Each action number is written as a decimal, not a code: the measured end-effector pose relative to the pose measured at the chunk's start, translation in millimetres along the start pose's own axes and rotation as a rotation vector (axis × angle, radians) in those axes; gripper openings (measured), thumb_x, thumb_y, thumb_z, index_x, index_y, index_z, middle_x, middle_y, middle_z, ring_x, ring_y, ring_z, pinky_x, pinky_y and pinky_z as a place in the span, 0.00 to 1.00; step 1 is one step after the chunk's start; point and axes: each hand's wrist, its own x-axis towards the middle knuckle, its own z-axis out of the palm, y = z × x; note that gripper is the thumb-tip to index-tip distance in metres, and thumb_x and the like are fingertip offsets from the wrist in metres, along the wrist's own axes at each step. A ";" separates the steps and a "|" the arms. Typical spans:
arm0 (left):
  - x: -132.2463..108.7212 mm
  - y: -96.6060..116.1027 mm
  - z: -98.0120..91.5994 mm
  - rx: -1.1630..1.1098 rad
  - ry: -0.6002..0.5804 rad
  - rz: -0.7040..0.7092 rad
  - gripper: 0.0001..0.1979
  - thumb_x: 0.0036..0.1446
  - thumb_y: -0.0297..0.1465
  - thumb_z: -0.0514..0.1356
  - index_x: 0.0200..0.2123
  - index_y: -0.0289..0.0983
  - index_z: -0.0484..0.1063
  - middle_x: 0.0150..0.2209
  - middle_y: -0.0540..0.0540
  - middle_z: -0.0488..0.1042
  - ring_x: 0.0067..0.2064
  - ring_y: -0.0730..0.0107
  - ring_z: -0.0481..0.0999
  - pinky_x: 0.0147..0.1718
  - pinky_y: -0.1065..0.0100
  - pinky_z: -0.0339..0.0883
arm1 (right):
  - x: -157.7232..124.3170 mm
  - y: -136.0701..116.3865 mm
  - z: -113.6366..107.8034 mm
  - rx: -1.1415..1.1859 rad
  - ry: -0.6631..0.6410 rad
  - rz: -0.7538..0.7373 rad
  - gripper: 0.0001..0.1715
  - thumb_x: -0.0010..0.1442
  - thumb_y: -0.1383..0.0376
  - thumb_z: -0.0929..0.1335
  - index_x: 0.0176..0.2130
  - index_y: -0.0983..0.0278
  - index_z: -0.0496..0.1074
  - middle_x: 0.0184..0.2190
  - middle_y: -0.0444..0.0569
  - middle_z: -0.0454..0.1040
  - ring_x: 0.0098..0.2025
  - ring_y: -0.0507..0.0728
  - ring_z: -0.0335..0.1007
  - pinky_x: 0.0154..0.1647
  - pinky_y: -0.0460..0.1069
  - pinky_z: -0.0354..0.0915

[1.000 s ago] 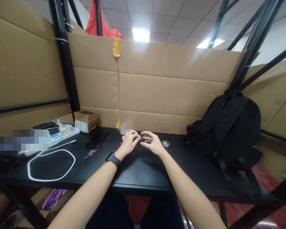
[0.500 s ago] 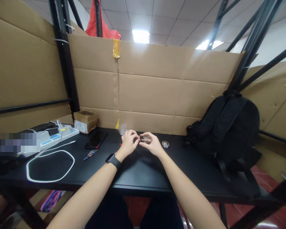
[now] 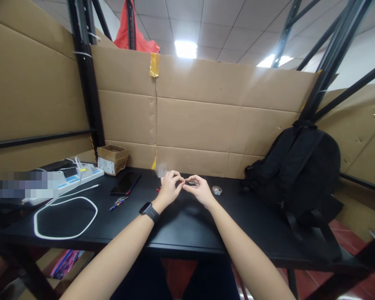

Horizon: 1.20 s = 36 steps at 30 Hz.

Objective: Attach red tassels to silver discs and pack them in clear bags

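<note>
Above the black table, my left hand [image 3: 171, 188] and my right hand [image 3: 200, 191] meet at the fingertips. The left fingers are bent in a pinch, with a small red bit [image 3: 181, 183] showing at their tips. Thumb and forefinger of the right hand are pinched together against the same spot. What either hand holds is too small and too covered to name. Just right of the right hand lies a roll of clear tape [image 3: 216, 190]. A crumpled clear plastic piece [image 3: 160, 170] is behind the left hand, and something red [image 3: 158, 190] peeks out beside it.
Left on the table [image 3: 187, 233] are a phone [image 3: 126, 183], a keyring [image 3: 118, 203], a white cable [image 3: 67, 238], a power strip [image 3: 95, 173] and a small cardboard box [image 3: 113, 159]. A black backpack [image 3: 306, 175] stands at the right. Cardboard panels [image 3: 200, 121] wall the back.
The right thumb and forefinger have drawn closer together at the left fingertips. Both hands stay in nearly the same place, and the table's things lie as before.
</note>
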 end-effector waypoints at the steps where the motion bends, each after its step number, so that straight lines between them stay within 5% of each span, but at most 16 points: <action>1: 0.5 -0.6 0.4 -0.021 -0.012 -0.013 0.05 0.61 0.32 0.60 0.36 0.41 0.76 0.45 0.45 0.72 0.51 0.59 0.68 0.49 0.58 0.60 | -0.1 0.8 -0.3 0.016 0.001 -0.003 0.25 0.45 0.56 0.79 0.39 0.63 0.73 0.43 0.52 0.78 0.43 0.60 0.79 0.50 0.56 0.74; 8: 2.4 -8.9 2.7 -0.143 -0.070 -0.095 0.04 0.59 0.33 0.62 0.35 0.43 0.78 0.44 0.47 0.72 0.50 0.60 0.70 0.53 0.56 0.61 | -0.8 2.2 -2.8 0.112 -0.016 0.057 0.30 0.37 0.57 0.81 0.38 0.64 0.72 0.51 0.57 0.76 0.46 0.64 0.79 0.54 0.60 0.73; 28: 4.0 -16.5 4.2 -0.402 -0.124 -0.163 0.09 0.55 0.33 0.63 0.39 0.41 0.79 0.40 0.47 0.82 0.42 0.63 0.81 0.45 0.65 0.71 | 0.1 0.6 -4.8 0.074 -0.024 0.023 0.28 0.38 0.59 0.81 0.37 0.63 0.72 0.50 0.57 0.78 0.46 0.64 0.79 0.53 0.61 0.73; 36: 4.6 -15.6 2.1 -0.286 -0.097 -0.153 0.07 0.57 0.38 0.64 0.36 0.43 0.81 0.40 0.49 0.82 0.46 0.61 0.79 0.49 0.62 0.68 | 0.8 0.7 -5.2 0.053 -0.023 0.001 0.29 0.38 0.58 0.81 0.38 0.63 0.73 0.49 0.56 0.79 0.45 0.63 0.80 0.53 0.61 0.73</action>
